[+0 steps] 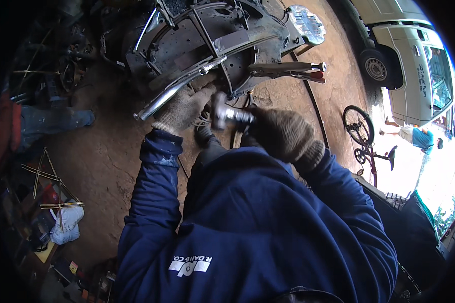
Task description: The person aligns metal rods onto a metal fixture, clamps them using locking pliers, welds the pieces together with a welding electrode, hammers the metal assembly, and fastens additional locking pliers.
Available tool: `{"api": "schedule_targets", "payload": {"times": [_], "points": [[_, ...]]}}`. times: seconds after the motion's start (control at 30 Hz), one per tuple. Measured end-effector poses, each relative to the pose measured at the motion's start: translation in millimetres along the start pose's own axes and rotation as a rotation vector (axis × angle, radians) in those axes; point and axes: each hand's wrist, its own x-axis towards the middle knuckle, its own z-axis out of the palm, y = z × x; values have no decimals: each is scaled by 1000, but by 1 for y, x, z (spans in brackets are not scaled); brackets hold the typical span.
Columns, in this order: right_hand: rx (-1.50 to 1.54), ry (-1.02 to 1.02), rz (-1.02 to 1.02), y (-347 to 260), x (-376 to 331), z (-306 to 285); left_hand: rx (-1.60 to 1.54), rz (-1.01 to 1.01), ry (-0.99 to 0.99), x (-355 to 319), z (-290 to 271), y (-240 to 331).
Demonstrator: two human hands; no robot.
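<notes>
A dark metal frame (187, 38) with curved bars and cross bars stands in front of me. My left hand (184, 108), in a grey-brown knit glove, is at its near edge, the fingers bent in beside the metal. What they hold, if anything, is hidden. Just above that hand, shiny locking pliers (179, 88) slant across the frame's edge. A hammer (220, 111), its head blurred by motion, is gripped in my gloved right hand (285, 132). The hammer head is close to my left fingertips. Another pair of locking pliers (288, 67) juts right from the frame.
A worn stool-like seat (307, 24) stands beyond the frame. A dark cable (316, 103) crosses the brown floor (106, 166). At right are a bicycle (368, 139), a pale van (407, 65) and a person (422, 139). Another person's leg (55, 122) and a white bag (66, 222) are at left.
</notes>
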Motion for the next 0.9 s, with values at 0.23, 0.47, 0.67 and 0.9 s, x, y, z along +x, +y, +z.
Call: {"api": "schedule_targets", "payload": {"times": [0.23, 0.47, 0.67, 0.9], "points": [[-67, 112, -118, 36, 22, 16, -106, -7, -10, -5, 0, 16], [68, -60, -333, 10, -3, 0, 35, -45, 29, -6, -2, -1], [82, 17, -142, 49, 18, 14, -123, -83, -54, -6, 3, 16], [-7, 56, 21, 34, 26, 11, -154, -61, -75, -9, 2, 23]]}}
